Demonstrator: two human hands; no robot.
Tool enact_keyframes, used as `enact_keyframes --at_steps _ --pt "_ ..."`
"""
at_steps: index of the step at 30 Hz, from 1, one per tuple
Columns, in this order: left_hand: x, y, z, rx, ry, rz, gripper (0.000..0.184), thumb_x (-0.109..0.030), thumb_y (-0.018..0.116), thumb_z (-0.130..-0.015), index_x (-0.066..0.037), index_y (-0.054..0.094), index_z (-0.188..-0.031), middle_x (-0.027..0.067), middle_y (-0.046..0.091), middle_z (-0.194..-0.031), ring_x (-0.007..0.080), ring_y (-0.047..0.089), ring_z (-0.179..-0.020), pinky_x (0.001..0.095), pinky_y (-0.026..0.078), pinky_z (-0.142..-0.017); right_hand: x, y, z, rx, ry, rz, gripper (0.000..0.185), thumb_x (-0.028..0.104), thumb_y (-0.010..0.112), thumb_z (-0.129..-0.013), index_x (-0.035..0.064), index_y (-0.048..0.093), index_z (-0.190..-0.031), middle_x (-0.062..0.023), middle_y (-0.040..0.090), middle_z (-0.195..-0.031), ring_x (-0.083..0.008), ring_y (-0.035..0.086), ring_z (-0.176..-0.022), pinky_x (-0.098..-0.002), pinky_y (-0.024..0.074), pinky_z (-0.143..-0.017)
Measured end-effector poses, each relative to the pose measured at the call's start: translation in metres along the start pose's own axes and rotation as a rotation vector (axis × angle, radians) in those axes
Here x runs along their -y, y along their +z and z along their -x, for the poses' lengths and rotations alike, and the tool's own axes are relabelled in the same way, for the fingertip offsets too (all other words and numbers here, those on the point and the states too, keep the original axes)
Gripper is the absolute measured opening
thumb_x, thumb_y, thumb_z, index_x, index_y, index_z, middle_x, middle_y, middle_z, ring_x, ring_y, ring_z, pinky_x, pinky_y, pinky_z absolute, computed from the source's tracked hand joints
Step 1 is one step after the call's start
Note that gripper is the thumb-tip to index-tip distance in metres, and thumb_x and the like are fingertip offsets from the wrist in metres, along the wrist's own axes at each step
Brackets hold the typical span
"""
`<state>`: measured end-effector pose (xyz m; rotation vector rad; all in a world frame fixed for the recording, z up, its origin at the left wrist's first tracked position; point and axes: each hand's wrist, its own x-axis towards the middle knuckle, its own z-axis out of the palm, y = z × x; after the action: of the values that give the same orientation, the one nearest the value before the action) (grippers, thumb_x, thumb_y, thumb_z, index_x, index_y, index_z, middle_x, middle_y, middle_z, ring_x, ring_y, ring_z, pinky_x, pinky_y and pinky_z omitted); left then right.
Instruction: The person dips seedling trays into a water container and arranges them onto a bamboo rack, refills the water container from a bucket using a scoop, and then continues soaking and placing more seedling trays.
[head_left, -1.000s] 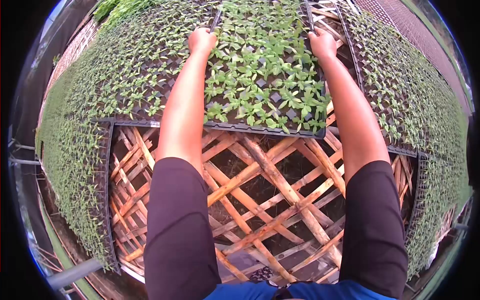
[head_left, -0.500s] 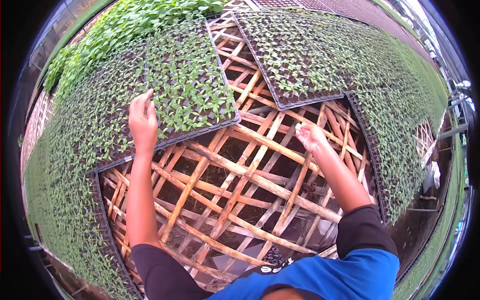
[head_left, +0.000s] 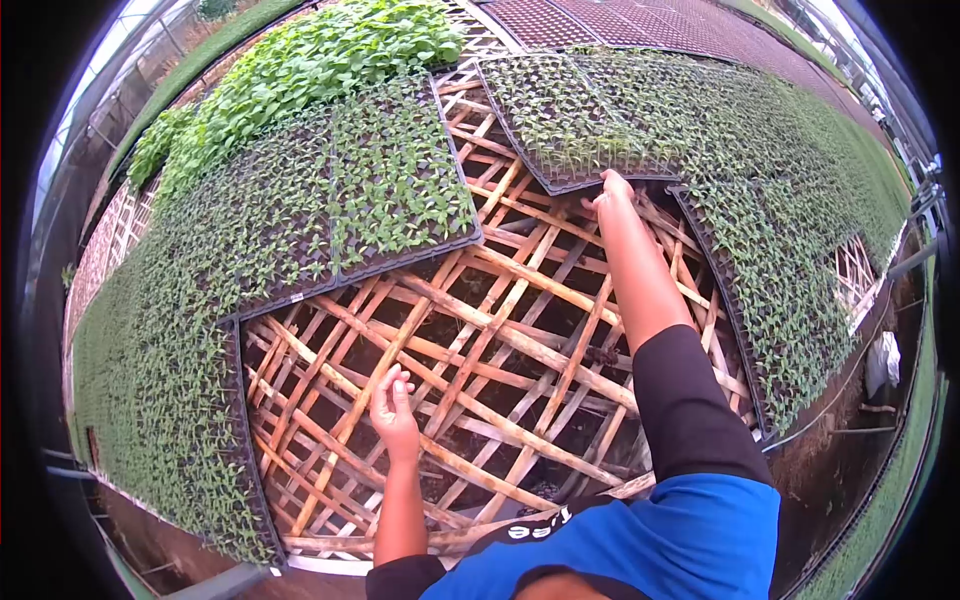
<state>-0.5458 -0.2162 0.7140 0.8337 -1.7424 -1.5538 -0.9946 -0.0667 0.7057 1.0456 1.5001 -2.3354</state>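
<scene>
My right hand (head_left: 612,188) has its fingers closed on the near rim of a black seedling tray (head_left: 575,186) filled with small green seedlings (head_left: 600,150). That near rim looks raised, and its front row of seedlings shows from the side. My left hand (head_left: 396,408) hovers over the wooden lattice (head_left: 480,330), its fingers loosely bent and thumb apart, with nothing visible in it. A second seedling tray (head_left: 400,250) lies to the left of the gap, touched by neither hand.
Seedling trays (head_left: 150,400) line the left side, and more trays (head_left: 770,300) lie on the right. Leafier plants (head_left: 320,50) grow at the back left. Reddish-brown trays (head_left: 560,22) are at the back. A white bag (head_left: 882,360) hangs at the far right.
My right hand has reached forward and taken hold of the tray's near rim, which now looks tilted up. My left hand has drawn back from above the left tray to over the lattice.
</scene>
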Motion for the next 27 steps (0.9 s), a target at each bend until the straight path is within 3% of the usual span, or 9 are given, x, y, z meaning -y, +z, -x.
enact_keyframes --at_steps 2,4,8,12,18,20,22,27 --pt "0.005 -0.008 0.022 -0.039 -0.068 0.053 0.021 -0.01 0.044 -0.085 0.0 0.052 -0.102 0.0054 0.054 -0.089 0.0096 0.051 -0.074 0.0225 0.042 -0.069 0.012 0.001 0.024 -0.001 -0.142 -0.028 0.023 0.004 0.052 -0.068 0.0 0.048 -0.09 -0.0124 0.044 -0.098 -0.0271 0.046 -0.086 -0.0564 0.0406 -0.064" --pt "0.012 -0.017 0.038 -0.031 -0.079 0.017 0.022 -0.013 0.045 -0.085 0.0 0.051 -0.103 0.0052 0.055 -0.088 0.0093 0.051 -0.074 0.0222 0.042 -0.069 0.018 0.004 0.026 -0.036 -0.289 -0.098 0.015 0.004 0.051 -0.068 -0.0031 0.047 -0.08 -0.0094 0.05 -0.076 -0.0169 0.046 -0.058 -0.0341 0.0367 -0.044" --pt "0.004 -0.022 0.063 -0.036 -0.105 0.017 0.024 -0.015 0.046 -0.086 0.0 0.05 -0.104 0.0052 0.055 -0.087 0.0091 0.051 -0.074 0.0219 0.042 -0.069 0.056 -0.002 0.083 0.063 -0.362 -0.19 0.011 0.005 0.052 -0.065 0.0007 0.045 -0.073 -0.0065 0.046 -0.07 -0.0153 0.043 -0.055 -0.032 0.0358 -0.042" --pt "-0.01 -0.013 0.088 -0.017 -0.1 0.054 0.025 -0.014 0.046 -0.085 0.0 0.048 -0.106 0.0056 0.054 -0.089 0.0095 0.051 -0.076 0.0222 0.042 -0.071 0.102 -0.004 0.128 0.237 -0.484 -0.255 0.013 0.003 0.053 -0.066 0.0043 0.042 -0.073 -0.0044 0.043 -0.069 -0.0148 0.042 -0.055 -0.0329 0.0412 -0.044" --pt "-0.042 -0.008 0.146 -0.028 -0.025 0.098 0.024 -0.007 0.048 -0.083 0.001 0.048 -0.105 0.0063 0.055 -0.089 0.01 0.051 -0.079 0.0228 0.043 -0.071 0.16 -0.006 0.211 0.458 -0.585 -0.282 0.016 0.001 0.053 -0.066 0.0043 0.04 -0.074 -0.0044 0.042 -0.073 -0.017 0.045 -0.061 -0.0417 0.0475 -0.049" --pt "-0.045 -0.013 0.173 -0.064 -0.028 0.11 0.024 -0.006 0.048 -0.083 0.001 0.049 -0.105 0.0061 0.055 -0.088 0.0102 0.052 -0.08 0.0232 0.043 -0.072 0.174 -0.002 0.221 0.497 -0.603 -0.29 0.016 0.002 0.054 -0.066 0.0042 0.04 -0.073 -0.0039 0.042 -0.071 -0.016 0.045 -0.059 -0.039 0.0448 -0.046" --pt "-0.055 -0.019 0.205 -0.135 -0.042 0.074 0.023 -0.005 0.048 -0.083 0.001 0.049 -0.105 0.0057 0.055 -0.087 0.01 0.052 -0.079 0.023 0.043 -0.072 0.182 0.0 0.232 0.472 -0.666 -0.269 0.017 0.003 0.056 -0.066 0.0051 0.039 -0.07 -0.0016 0.04 -0.065 -0.0128 0.04 -0.049 -0.0329 0.0345 -0.038" --pt "-0.055 -0.032 0.295 -0.354 -0.046 0.098 0.022 -0.007 0.048 -0.083 0.001 0.05 -0.104 0.0062 0.056 -0.087 0.0096 0.051 -0.078 0.0228 0.043 -0.071 0.187 -0.02 0.28 0.557 -0.756 -0.215 0.018 0.002 0.056 -0.066 0.0059 0.038 -0.066 0.0007 0.038 -0.061 -0.0094 0.036 -0.045 -0.0286 0.0309 -0.035"
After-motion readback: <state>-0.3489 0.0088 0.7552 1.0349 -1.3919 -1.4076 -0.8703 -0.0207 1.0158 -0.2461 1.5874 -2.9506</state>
